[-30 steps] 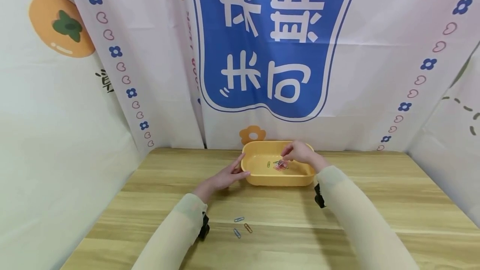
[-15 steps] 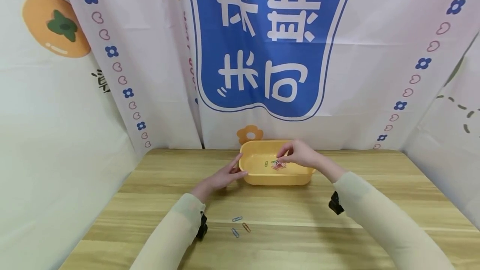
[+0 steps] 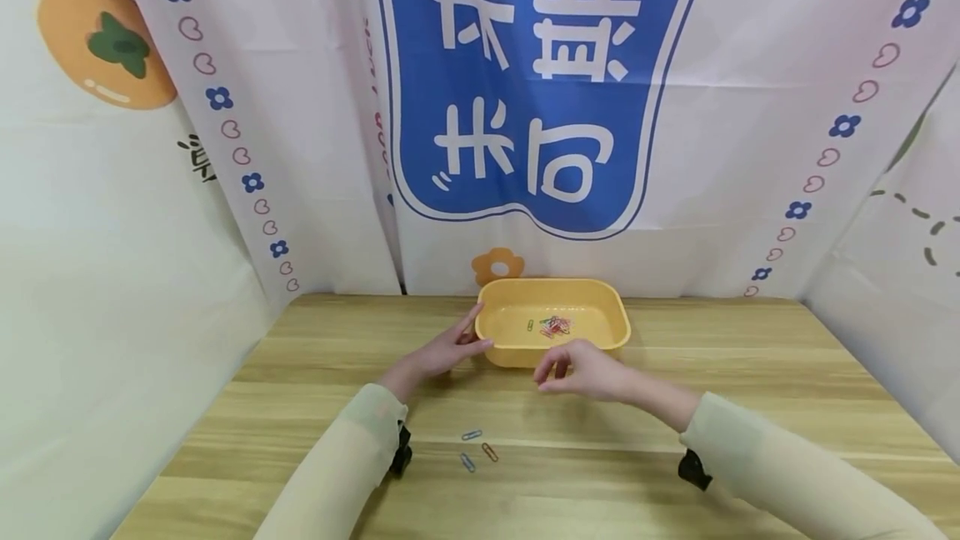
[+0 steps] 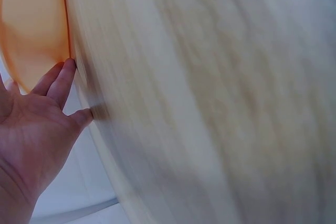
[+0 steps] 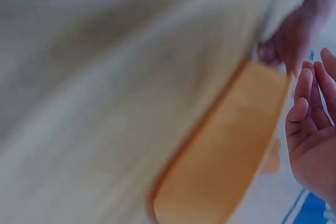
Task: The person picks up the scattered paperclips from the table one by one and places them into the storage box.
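Note:
In the head view a yellow plastic basin (image 3: 600, 322) stands at the back of the table. A small heap of red, pink and green paper clips (image 3: 556, 326) lies on its floor, with one green paper clip (image 3: 530, 325) apart to the left. My left hand (image 3: 442, 352) touches the basin's left end with spread, fairly straight fingers. In front of the basin hovers my right hand (image 3: 583, 370), its fingers loosely bent and nothing seen between them; the right wrist view shows the same. Closer to me lie two blue paper clips (image 3: 468, 462) and a brown paper clip (image 3: 490, 452).
The wooden table (image 3: 337, 332) meets a printed white cloth (image 3: 442, 261) right behind the basin. More cloth hangs at the left and right sides. A black wrist strap piece (image 3: 694, 470) sits under the right sleeve.
My right hand has left the inside of the basin and come forward past its front rim, toward the loose paper clips. The left hand stays at the basin's left end.

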A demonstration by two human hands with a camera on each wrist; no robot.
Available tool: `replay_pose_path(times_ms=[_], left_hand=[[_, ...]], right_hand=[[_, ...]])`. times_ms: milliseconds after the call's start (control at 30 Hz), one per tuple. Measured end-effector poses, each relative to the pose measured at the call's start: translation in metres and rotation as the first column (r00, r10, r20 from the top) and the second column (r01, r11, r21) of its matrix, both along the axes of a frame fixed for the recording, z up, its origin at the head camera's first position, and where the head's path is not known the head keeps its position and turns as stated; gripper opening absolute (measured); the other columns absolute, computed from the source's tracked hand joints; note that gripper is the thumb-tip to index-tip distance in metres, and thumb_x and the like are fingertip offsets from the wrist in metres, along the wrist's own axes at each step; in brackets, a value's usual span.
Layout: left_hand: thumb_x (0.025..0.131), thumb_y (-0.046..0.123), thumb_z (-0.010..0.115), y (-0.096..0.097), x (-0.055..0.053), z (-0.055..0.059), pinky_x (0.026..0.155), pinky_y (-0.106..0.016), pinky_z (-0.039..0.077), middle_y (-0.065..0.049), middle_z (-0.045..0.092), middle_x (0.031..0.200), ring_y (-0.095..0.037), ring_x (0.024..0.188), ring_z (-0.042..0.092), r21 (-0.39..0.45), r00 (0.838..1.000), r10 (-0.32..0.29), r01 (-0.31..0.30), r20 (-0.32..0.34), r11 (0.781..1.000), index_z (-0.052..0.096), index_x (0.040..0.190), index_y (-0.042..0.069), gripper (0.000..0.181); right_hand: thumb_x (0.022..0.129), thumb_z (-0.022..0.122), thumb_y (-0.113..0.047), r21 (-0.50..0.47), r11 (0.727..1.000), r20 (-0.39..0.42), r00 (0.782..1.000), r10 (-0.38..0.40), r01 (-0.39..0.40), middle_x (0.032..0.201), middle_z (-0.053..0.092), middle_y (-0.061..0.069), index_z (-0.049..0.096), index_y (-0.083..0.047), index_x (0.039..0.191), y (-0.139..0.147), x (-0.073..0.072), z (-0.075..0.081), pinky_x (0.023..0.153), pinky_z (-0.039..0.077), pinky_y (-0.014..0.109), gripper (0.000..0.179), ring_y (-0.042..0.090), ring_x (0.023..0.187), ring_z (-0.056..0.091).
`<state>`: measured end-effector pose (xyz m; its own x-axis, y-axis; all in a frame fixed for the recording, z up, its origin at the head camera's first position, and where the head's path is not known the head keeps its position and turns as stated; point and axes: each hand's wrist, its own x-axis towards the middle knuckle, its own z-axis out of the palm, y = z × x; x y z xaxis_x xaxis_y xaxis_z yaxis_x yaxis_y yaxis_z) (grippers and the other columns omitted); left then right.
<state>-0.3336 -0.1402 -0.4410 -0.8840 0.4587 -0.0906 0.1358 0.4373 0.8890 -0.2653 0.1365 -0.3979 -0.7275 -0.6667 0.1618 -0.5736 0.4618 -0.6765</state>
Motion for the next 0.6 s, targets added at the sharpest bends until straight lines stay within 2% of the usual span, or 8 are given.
replay_pose_path(times_ms=[200,433,500,600], left_hand=[[0.098,0.037,0.059,0.002,0.001,0.001,0.110,-0.055,0.025,-0.021,0.024,0.156,-0.038,0.138,0.031,-0.033,1.000,0.006,-0.006,-0.012,0.999,0.005,0.157,0.032,0.080],[0.097,0.035,0.060,0.000,0.001,0.001,0.111,-0.052,0.025,-0.018,0.019,0.158,-0.035,0.139,0.030,-0.022,1.000,-0.003,0.003,-0.010,1.000,0.004,0.157,0.031,0.082],[0.097,0.036,0.060,-0.001,0.001,0.001,0.111,-0.052,0.025,-0.017,0.017,0.158,-0.035,0.139,0.031,-0.012,1.000,-0.007,0.007,-0.006,1.000,0.005,0.157,0.031,0.082],[0.097,0.037,0.060,-0.002,0.001,0.001,0.111,-0.052,0.025,-0.017,0.016,0.159,-0.036,0.139,0.030,0.000,1.000,-0.008,0.008,-0.002,1.000,0.006,0.157,0.031,0.082]], right_hand=[[0.085,0.077,-0.014,0.018,0.997,0.023,0.997,0.072,-0.072,0.092,0.071,-0.002,0.072,-0.004,0.098,-0.018,0.013,-0.014,0.069,0.050,0.023,0.017,0.005,0.074,0.060],[0.083,0.079,-0.020,0.055,0.991,0.119,0.986,0.114,-0.121,0.088,0.068,-0.008,0.072,-0.009,0.096,-0.042,0.021,-0.029,0.063,0.050,0.021,0.018,0.005,0.071,0.060],[0.080,0.081,-0.022,0.078,0.987,0.111,0.985,0.132,-0.141,0.086,0.067,-0.010,0.072,-0.012,0.093,-0.050,0.023,-0.034,0.064,0.050,0.020,0.019,0.004,0.070,0.060],[0.075,0.085,-0.027,0.126,0.979,0.052,0.987,0.152,-0.158,0.085,0.065,-0.013,0.072,-0.015,0.090,-0.059,0.025,-0.039,0.066,0.048,0.018,0.023,0.000,0.071,0.057]])
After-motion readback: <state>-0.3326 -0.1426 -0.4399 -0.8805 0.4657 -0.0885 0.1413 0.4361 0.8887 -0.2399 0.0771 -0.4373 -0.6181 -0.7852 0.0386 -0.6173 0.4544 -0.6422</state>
